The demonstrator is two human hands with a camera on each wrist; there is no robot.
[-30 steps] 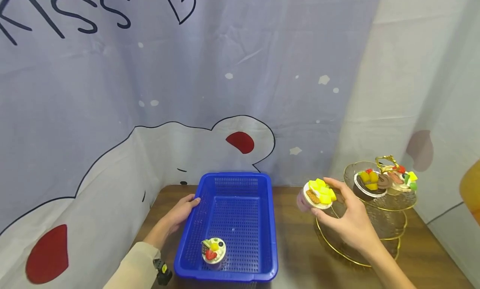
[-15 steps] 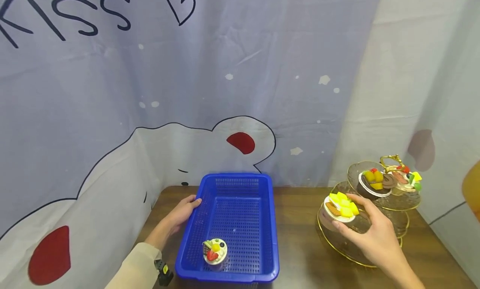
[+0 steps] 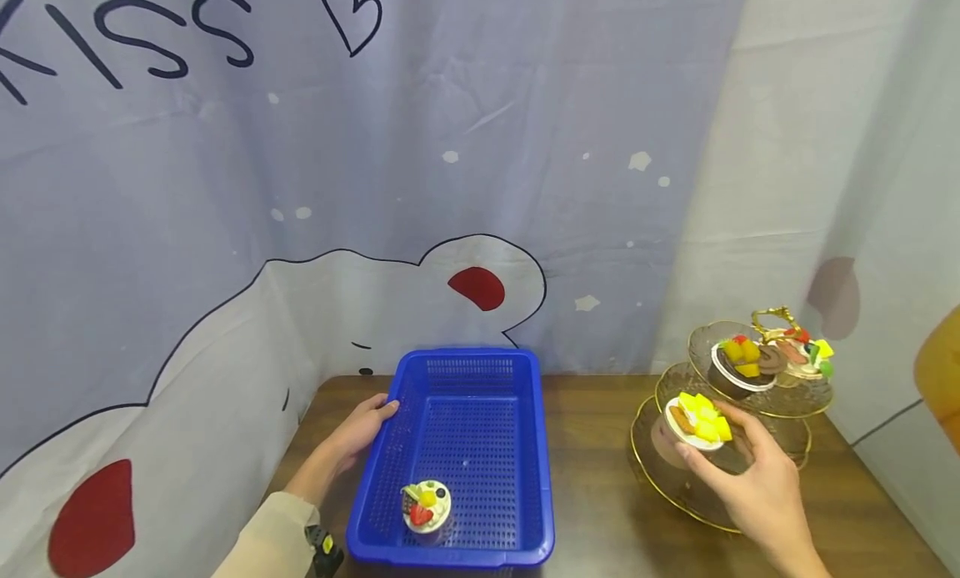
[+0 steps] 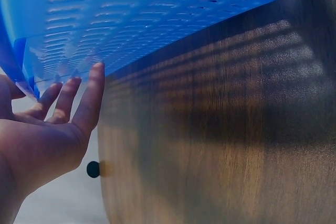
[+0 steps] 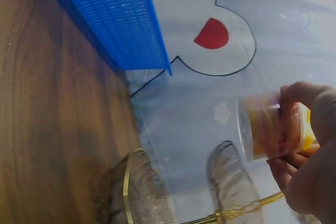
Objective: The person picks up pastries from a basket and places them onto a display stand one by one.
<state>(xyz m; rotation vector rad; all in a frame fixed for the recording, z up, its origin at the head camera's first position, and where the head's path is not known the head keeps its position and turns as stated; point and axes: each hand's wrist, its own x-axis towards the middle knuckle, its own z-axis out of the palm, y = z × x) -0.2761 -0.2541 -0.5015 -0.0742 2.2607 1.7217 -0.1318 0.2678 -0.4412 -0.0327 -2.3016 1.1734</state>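
Note:
My right hand (image 3: pixel 757 478) grips a dessert cup (image 3: pixel 671 440) topped with yellow fruit cubes and a biscuit, thumb on the near side and fingers behind. The right wrist view shows the clear cup (image 5: pixel 262 129) with layered filling, held above the lower tiers of a gold-rimmed glass stand (image 3: pixel 675 499). My left hand (image 3: pixel 356 432) holds the left rim of a blue plastic basket (image 3: pixel 546 478), thumb over the edge. In the left wrist view its fingers (image 4: pixel 94 93) lie against the basket's outer wall (image 4: pixel 131 11). Inside the basket's near left corner stands another dessert cup (image 3: pixel 427 507) with strawberry.
A chocolate dessert cup (image 3: pixel 741 369) and a cream cake with fruit (image 3: pixel 802 353) sit on the stand's top tier, beside its gold handle (image 3: pixel 776 318). A printed curtain (image 3: pixel 450 186) hangs behind the wooden table (image 3: pixel 592 478). Something orange (image 3: pixel 941 369) shows at the right edge.
My right hand has carried the yellow-topped dessert cup rightward and down, from beside the stand to over its lower tiers. The left hand and basket have stayed in place.

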